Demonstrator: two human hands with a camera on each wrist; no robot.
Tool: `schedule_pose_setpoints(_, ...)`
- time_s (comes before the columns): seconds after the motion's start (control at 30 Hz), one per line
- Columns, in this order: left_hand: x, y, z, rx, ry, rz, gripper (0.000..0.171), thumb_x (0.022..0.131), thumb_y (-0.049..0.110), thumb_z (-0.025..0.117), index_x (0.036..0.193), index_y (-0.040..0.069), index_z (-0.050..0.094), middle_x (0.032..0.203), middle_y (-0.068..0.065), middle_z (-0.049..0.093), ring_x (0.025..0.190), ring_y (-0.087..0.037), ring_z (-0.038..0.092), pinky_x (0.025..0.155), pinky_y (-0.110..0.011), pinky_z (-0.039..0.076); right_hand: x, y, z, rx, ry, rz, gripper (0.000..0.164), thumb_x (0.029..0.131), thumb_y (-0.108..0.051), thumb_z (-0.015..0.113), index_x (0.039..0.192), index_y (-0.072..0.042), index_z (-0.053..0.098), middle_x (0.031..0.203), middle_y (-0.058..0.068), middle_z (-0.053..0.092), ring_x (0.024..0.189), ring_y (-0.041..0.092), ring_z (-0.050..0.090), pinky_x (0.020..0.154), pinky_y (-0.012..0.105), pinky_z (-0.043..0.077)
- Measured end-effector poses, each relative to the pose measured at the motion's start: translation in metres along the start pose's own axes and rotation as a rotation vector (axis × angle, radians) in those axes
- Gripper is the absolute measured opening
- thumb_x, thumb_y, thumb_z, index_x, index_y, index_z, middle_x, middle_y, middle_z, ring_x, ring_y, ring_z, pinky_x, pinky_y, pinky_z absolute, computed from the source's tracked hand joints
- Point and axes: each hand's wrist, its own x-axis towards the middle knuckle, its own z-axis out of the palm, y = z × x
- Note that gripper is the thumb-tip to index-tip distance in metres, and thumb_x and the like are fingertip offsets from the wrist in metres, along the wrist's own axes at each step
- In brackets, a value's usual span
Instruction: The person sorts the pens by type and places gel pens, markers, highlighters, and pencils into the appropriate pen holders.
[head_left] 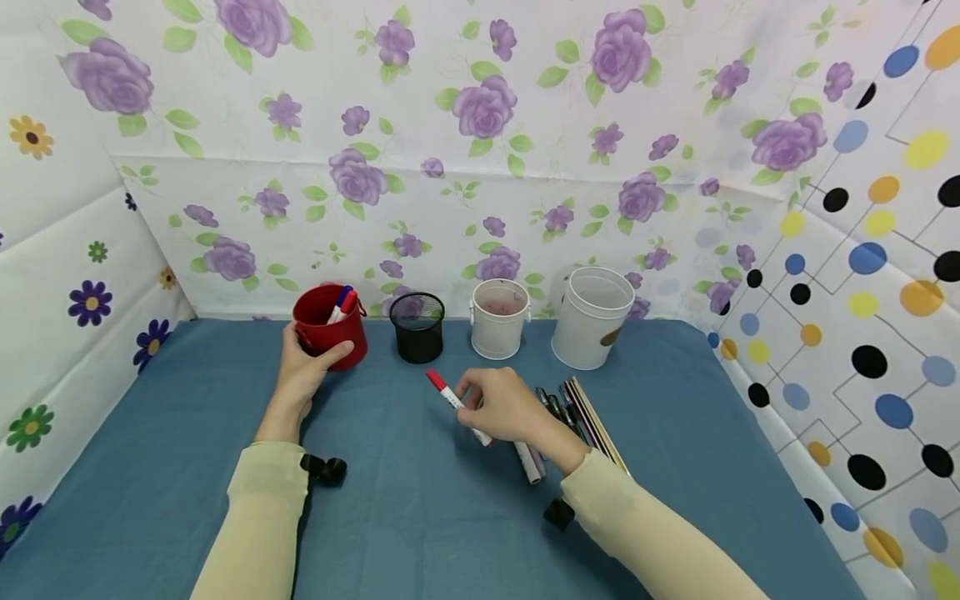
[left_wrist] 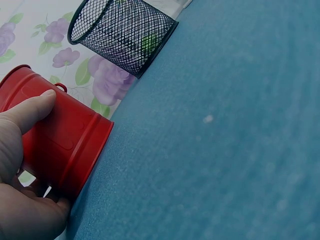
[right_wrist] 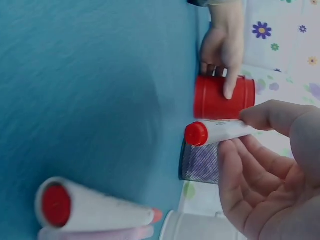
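Observation:
My left hand (head_left: 303,375) grips a small red bucket (head_left: 333,335) at the table's back left, thumb across its near side and fingers around the other. Inside that bucket stand a blue-capped marker (head_left: 342,297) and a red-capped marker (head_left: 349,302). In the left wrist view the red bucket (left_wrist: 62,137) has its base against the blue cloth. My right hand (head_left: 501,404) pinches a white marker with a red cap (head_left: 444,388) between thumb and fingers, over the middle of the table. In the right wrist view the marker (right_wrist: 225,131) shows its red end.
A black mesh pen holder (head_left: 419,335), a small white bucket (head_left: 498,329) and a taller white bin (head_left: 588,329) line the back edge. White markers (head_left: 527,463), black pens (head_left: 557,407) and wooden sticks (head_left: 600,427) lie beside and below my right forearm. Patterned cloth walls surround the table.

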Motion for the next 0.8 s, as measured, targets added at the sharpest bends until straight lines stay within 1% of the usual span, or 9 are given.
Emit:
schedule_pose_setpoints(0.03,-0.001,0.001,0.000,-0.001,-0.002,-0.001,0.104,0.096,0.019,0.080,0.169,0.020,0.005,0.175,-0.008,0.016,0.158,-0.033,0.021,0.127,-0.054,0.032,0.003,-0.001,0.000,0.004,0.017,-0.008,0.012,0.096,-0.012,0.076,0.108,-0.011,0.074,0.081,-0.004,0.071,0.059,0.007,0.064,0.054,0.027,0.055)
schedule_pose_setpoints(0.1,-0.005,0.007,0.000,-0.006,-0.007,-0.006,0.104,0.096,0.017,0.079,0.169,0.018,0.005,0.175,-0.010,0.016,0.158,-0.034,0.021,0.127,-0.054,0.032,0.008,-0.003,0.000,0.013,0.048,-0.021,0.012,0.096,-0.013,0.076,0.108,-0.012,0.074,0.082,-0.004,0.071,0.064,0.007,0.064,0.058,0.027,0.056)
schedule_pose_setpoints(0.2,-0.007,0.009,0.000,-0.003,-0.005,-0.011,0.103,0.096,0.016,0.079,0.169,0.017,0.006,0.175,-0.010,0.016,0.158,-0.034,0.021,0.127,-0.054,0.031,0.017,-0.007,-0.001,0.050,0.085,-0.025,0.013,0.097,-0.015,0.076,0.109,-0.013,0.073,0.084,-0.004,0.072,0.070,0.007,0.065,0.063,0.027,0.057)
schedule_pose_setpoints(0.27,-0.006,0.009,0.001,0.002,-0.004,-0.010,0.103,0.096,0.017,0.079,0.169,0.018,0.006,0.175,-0.010,0.017,0.158,-0.034,0.021,0.127,-0.054,0.032,0.022,-0.011,-0.003,0.082,0.107,-0.026,0.013,0.097,-0.016,0.075,0.110,-0.013,0.073,0.086,-0.003,0.072,0.073,0.008,0.066,0.065,0.028,0.058)
schedule_pose_setpoints(0.33,-0.002,0.002,0.001,0.009,0.000,-0.004,0.103,0.097,0.019,0.080,0.169,0.019,0.006,0.175,-0.009,0.017,0.158,-0.033,0.021,0.127,-0.054,0.032,0.026,-0.015,-0.005,0.112,0.125,-0.021,0.014,0.098,-0.017,0.074,0.111,-0.013,0.072,0.089,-0.003,0.073,0.075,0.009,0.066,0.068,0.029,0.058)
schedule_pose_setpoints(0.43,0.001,-0.001,0.001,0.011,0.001,0.003,0.104,0.096,0.020,0.080,0.169,0.020,0.006,0.175,-0.009,0.017,0.158,-0.033,0.021,0.126,-0.054,0.032,0.033,-0.020,-0.009,0.143,0.150,-0.026,0.014,0.099,-0.018,0.074,0.112,-0.014,0.071,0.091,-0.003,0.074,0.078,0.010,0.068,0.070,0.030,0.058)
schedule_pose_setpoints(0.6,0.001,-0.002,0.001,0.011,0.003,0.006,0.105,0.096,0.020,0.080,0.170,0.020,0.006,0.175,-0.008,0.017,0.158,-0.033,0.021,0.127,-0.054,0.032,0.045,-0.026,-0.014,0.147,0.192,-0.047,0.014,0.098,-0.019,0.076,0.110,-0.013,0.071,0.092,-0.003,0.075,0.080,0.011,0.068,0.073,0.030,0.058)
schedule_pose_setpoints(0.8,-0.001,0.001,0.000,0.005,0.001,0.004,0.104,0.096,0.018,0.080,0.170,0.019,0.006,0.175,-0.009,0.017,0.158,-0.033,0.021,0.127,-0.054,0.031,0.057,-0.035,-0.019,0.154,0.234,-0.060,0.014,0.098,-0.020,0.077,0.109,-0.013,0.071,0.095,-0.001,0.075,0.083,0.014,0.069,0.076,0.029,0.058)
